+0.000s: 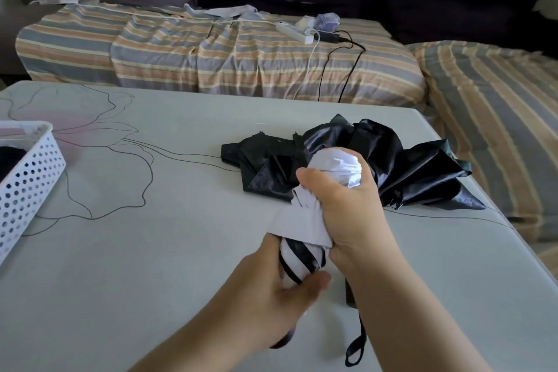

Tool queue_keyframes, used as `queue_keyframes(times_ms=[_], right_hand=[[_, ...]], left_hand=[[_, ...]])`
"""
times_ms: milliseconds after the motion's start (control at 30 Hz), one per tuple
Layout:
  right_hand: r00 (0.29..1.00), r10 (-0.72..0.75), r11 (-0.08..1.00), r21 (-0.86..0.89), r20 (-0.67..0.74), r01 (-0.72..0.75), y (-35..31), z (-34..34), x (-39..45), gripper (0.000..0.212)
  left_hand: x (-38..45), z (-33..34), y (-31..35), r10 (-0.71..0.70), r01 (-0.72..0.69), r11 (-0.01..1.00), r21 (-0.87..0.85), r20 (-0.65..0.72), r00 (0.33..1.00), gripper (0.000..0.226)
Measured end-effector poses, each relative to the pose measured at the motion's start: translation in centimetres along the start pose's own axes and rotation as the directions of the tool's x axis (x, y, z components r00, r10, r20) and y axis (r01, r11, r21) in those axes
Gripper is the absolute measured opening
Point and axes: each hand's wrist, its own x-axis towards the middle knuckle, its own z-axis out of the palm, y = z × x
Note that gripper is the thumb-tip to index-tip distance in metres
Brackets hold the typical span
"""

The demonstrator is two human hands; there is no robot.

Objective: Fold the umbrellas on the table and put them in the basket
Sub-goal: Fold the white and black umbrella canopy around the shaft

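I hold a pale lilac umbrella (305, 226), rolled up, above the table's near middle. My right hand (347, 205) grips its upper half, near the bunched top. My left hand (277, 287) grips its lower end, where black stripes show. A black strap loop (356, 344) hangs below my right forearm. Behind it a black umbrella (401, 166) lies on the table, collapsed but with its shiny cloth loose and spread. The white perforated basket (27, 184) stands at the table's left edge, with something dark inside.
The pale table (151, 251) has a line drawing of a flower on it. Beyond its far edge is a sofa with a striped cover (211, 54), holding a white power strip (297, 32) and trailing cables.
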Motion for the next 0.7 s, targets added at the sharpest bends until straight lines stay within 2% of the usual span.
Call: queue_keyframes(times_ms=[100,167,233,300,333,400,433,500,567,600,700], right_hand=[[0.993,0.077,0.996,0.025,0.093,-0.08,-0.3,-0.3,-0.2,0.025],[0.97,0.156,0.986,0.033,0.184,-0.165,-0.2,-0.3,-0.3,0.02],[0.938,0.206,0.968,0.084,0.278,-0.238,-0.2,-0.1,-0.5,0.018],[0.912,0.247,0.943,0.136,0.327,-0.304,-0.3,0.0,-0.6,0.023],[0.908,0.255,0.939,0.141,0.333,-0.315,-0.3,0.1,-0.6,0.023],[0.915,0.252,0.948,0.111,0.316,-0.299,-0.1,0.1,-0.5,0.017],[0.922,0.244,0.956,0.083,0.301,-0.28,0.1,0.1,-0.4,0.015],[0.942,0.226,0.97,0.031,0.248,-0.241,0.4,0.1,-0.1,0.016],[0.966,0.187,0.982,-0.032,0.181,-0.184,0.6,0.1,0.1,0.023],[0.971,0.17,0.985,-0.059,0.167,-0.162,0.8,0.1,0.1,0.024],[0.96,0.158,0.987,-0.026,0.23,-0.156,0.7,0.4,-0.1,0.026]], left_hand=[[0.3,-1.3,0.0,0.016,0.047,0.952,-0.303,0.203,0.979,0.059],[0.2,-1.4,0.4,0.007,0.131,0.861,-0.492,0.269,0.963,0.068],[0.1,-1.4,0.9,-0.033,0.252,0.758,-0.602,0.351,0.936,0.073],[-0.1,-1.3,1.0,-0.07,0.319,0.669,-0.671,0.371,0.926,0.078],[-0.1,-1.3,1.1,-0.097,0.304,0.68,-0.667,0.329,0.939,0.079],[0.0,-1.1,1.0,-0.138,0.178,0.84,-0.512,0.115,0.984,0.074],[-0.1,-1.3,1.1,-0.117,0.092,0.911,-0.401,-0.04,0.992,0.067],[-0.1,-1.9,0.9,0.057,-0.135,0.948,-0.287,-0.266,0.962,0.046],[0.0,-2.8,0.3,0.24,-0.299,0.942,-0.15,-0.321,0.916,0.033],[0.0,-3.3,-0.3,0.292,-0.335,0.939,-0.079,-0.334,0.896,0.027],[-0.2,-4.0,-0.1,0.286,-0.313,0.95,0.009,-0.43,0.856,0.025]])
